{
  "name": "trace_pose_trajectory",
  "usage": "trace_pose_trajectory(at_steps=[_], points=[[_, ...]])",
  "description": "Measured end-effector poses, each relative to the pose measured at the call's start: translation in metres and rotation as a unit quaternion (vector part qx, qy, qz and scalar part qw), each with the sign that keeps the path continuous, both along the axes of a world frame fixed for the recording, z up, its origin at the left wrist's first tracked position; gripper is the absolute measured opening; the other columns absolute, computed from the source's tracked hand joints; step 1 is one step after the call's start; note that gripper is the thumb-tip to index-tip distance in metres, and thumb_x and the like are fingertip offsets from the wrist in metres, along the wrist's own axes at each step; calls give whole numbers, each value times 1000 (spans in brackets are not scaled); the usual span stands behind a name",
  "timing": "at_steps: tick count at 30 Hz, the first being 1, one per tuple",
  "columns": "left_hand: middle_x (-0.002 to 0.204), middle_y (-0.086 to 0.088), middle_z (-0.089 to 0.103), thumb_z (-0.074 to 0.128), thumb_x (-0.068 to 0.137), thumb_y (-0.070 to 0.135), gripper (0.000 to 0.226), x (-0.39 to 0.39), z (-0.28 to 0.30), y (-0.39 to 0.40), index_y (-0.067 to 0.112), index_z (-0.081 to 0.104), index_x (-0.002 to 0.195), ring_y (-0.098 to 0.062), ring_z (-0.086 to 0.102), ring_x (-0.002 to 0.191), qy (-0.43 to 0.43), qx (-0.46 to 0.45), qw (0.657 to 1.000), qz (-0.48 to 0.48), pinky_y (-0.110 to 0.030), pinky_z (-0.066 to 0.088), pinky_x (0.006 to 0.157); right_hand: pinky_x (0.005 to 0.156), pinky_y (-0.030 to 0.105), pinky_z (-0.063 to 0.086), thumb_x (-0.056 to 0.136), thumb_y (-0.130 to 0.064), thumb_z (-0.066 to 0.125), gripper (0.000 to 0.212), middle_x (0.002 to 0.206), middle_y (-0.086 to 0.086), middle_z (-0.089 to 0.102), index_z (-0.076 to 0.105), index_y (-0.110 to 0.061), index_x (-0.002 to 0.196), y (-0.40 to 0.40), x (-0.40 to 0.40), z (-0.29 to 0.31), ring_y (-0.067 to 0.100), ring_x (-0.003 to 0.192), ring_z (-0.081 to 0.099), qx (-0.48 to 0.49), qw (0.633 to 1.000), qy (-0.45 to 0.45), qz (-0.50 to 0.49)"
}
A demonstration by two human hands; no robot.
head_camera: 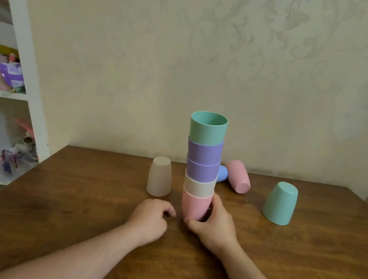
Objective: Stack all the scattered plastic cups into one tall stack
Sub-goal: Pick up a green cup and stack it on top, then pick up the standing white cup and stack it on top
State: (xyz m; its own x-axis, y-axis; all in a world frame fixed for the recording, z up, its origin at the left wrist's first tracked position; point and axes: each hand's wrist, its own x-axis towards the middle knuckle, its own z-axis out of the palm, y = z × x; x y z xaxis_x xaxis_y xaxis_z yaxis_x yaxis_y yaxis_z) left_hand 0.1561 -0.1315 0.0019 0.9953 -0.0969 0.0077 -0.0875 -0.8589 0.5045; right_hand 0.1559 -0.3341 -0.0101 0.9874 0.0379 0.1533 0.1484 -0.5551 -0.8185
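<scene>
A stack of cups (202, 164) stands upright in the middle of the wooden table (304, 257): pink at the bottom, then beige, two purple, green on top. My right hand (212, 224) wraps around the pink bottom cup. My left hand (150, 219) rests on the table just left of the stack, fingers curled, holding nothing. A beige cup (159, 176) stands upside down to the left. A green cup (280, 203) sits upside down and tilted at the right. A pink cup (238, 176) lies on its side behind the stack, with a blue cup (222, 173) partly hidden beside it.
A wallpapered wall (192, 55) rises right behind the table's far edge. White shelves (15, 96) crowded with small items stand to the left, past the table's left edge.
</scene>
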Motion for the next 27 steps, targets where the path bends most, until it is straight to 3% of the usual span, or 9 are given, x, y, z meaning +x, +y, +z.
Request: trace_pose_trajectory(at_steps=[2, 4, 7, 11, 13, 16, 19, 23, 27], points=[[119, 4, 74, 55, 93, -3, 46, 13, 17, 13, 38, 77, 95, -22, 69, 117, -34, 74, 996, -28, -39, 57, 102, 68, 16, 54, 70, -41, 88, 76, 108, -22, 72, 52, -43, 138, 2, 0, 0, 1, 89, 71, -3, 1000, 7, -3], [125, 0, 67, 61, 96, 2, 36, 26, 42, 20, 31, 79, 105, -28, 64, 123, -119, 209, 968, -72, -41, 55, 99, 61, 15, 56, 70, -41, 87, 77, 105, -22, 73, 51, -46, 138, 3, 1, 3, 3, 80, 74, 0, 1000, 13, -5], [146, -9, 59, 63, 93, 11, 37, 51, 66, 21, 23, 77, 126, -38, 54, 138, -268, 383, 873, -141, -46, 50, 105, 64, 16, 53, 67, -48, 89, 101, 111, -23, 71, 34, -52, 151, 5, -2, 8, 6, 85, 72, -1, 1000, 9, 4], [141, -19, 69, 93, 75, 17, 42, 87, 69, 21, 22, 81, 115, -53, 64, 130, -303, 515, 771, -220, -54, 59, 97, 63, 11, 47, 69, -56, 90, 104, 106, -31, 64, 28, -55, 153, 3, -4, 7, 4, 85, 69, 4, 1000, -7, 1], [161, -15, 49, 74, 97, 21, 45, 93, 66, 18, 26, 66, 142, -49, 49, 144, -265, 560, 754, -220, -51, 49, 108, 71, 15, 49, 69, -58, 89, 103, 110, -29, 65, 30, -56, 153, 3, -3, 3, 2, 94, 68, -7, 1000, -17, 0], [163, -11, 40, 53, 110, 21, 46, 93, 59, 26, 27, 50, 155, -40, 45, 141, -184, 552, 801, -140, -47, 44, 106, 90, 30, 57, 69, -62, 86, 96, 122, -23, 69, 38, -51, 151, 3, 4, -3, 5, 109, 68, -2, 1000, -12, -4], [145, -12, 51, 69, 99, 19, 49, 89, 56, 46, 22, 56, 147, -38, 57, 123, -211, 464, 858, -65, -48, 52, 92, 97, 36, 58, 71, -61, 86, 92, 126, -21, 69, 41, -48, 150, 2, 8, -4, 7, 115, 66, -3, 1000, -7, -6], [127, -8, 47, 89, 78, 28, 79, 78, 61, 68, 25, 47, 145, -35, 67, 101, -123, 196, 970, 81, -44, 61, 80, 97, 35, 57, 73, -59, 86, 91, 124, -22, 68, 40, -49, 151, 2, 9, -3, 7, 114, 66, -3, 1000, -6, -7], [129, -4, 59, 94, 74, 43, 86, 57, 54, 70, 24, 48, 144, -32, 65, 113, -81, -100, 979, 155, -43, 57, 90, 96, 37, 58, 70, -62, 85, 94, 123, -21, 71, 40, -51, 151, 2, 7, -6, 7, 111, 68, -1, 1000, -7, -15]])
